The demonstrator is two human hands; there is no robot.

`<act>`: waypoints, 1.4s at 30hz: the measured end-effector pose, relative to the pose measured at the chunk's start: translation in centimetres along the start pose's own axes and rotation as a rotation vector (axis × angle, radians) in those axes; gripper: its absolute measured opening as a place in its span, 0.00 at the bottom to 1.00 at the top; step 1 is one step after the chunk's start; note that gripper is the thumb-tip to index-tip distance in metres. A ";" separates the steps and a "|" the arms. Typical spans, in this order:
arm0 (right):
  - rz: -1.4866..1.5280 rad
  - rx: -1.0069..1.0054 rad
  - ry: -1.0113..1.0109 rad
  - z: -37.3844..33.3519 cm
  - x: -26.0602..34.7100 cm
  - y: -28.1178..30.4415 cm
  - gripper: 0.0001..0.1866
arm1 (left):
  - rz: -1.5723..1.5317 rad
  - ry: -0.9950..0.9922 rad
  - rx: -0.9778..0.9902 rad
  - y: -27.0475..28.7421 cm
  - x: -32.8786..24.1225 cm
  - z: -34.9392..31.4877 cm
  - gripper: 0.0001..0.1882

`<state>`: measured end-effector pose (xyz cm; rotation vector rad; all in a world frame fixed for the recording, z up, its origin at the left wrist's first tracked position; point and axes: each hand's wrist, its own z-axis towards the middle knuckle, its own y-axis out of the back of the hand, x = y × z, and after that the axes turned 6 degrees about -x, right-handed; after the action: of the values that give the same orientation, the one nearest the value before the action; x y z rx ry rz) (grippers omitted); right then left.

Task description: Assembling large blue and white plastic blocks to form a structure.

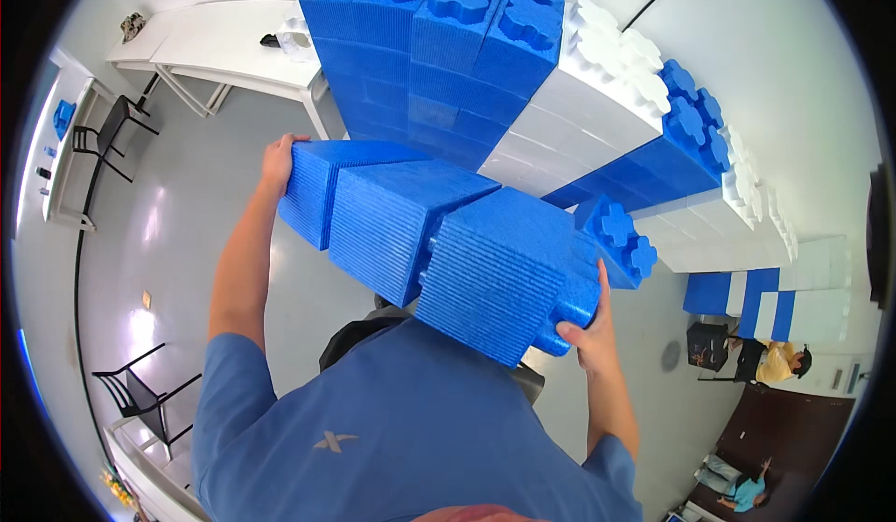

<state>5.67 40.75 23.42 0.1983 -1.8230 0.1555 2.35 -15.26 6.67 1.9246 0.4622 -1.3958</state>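
Observation:
A row of big blue foam building blocks [411, 209], joined end to end, is held up in front of my chest. My left hand [278, 161] grips the far-left end, fingers over its edge. At the right end, my right hand [593, 326] is closed around a knob-like stud of the nearest block, the thumb in front. Just beyond that hand is a blue block [611, 242] with flower-shaped studs. Past the row rises a tall stack of blue blocks [401, 65], with a white stack [569, 116] on its right.
Further blue and white stacks continue rightward. White tables [238, 41] stand at the far left, with black chairs [140, 396] along the left side. At the right are a dark box [707, 347], a person in yellow [777, 363] and another person in light blue [747, 492].

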 end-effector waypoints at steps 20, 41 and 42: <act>-0.366 -0.203 0.560 -1.4 0.9 4.4 0.75 | -0.718 -0.358 -0.072 2.3 -7.7 -2.3 0.33; -0.774 -0.250 0.667 1.3 -1.3 6.9 0.43 | -0.631 -0.306 -0.166 -0.2 -17.6 4.4 0.38; -0.269 -0.201 0.435 2.1 -2.4 6.5 0.45 | -0.606 -0.373 -0.148 0.1 -17.7 3.7 0.38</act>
<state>2.90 46.78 20.55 0.2449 -1.3531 -0.1640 -6.36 -15.97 22.50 1.4080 0.9832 -1.9850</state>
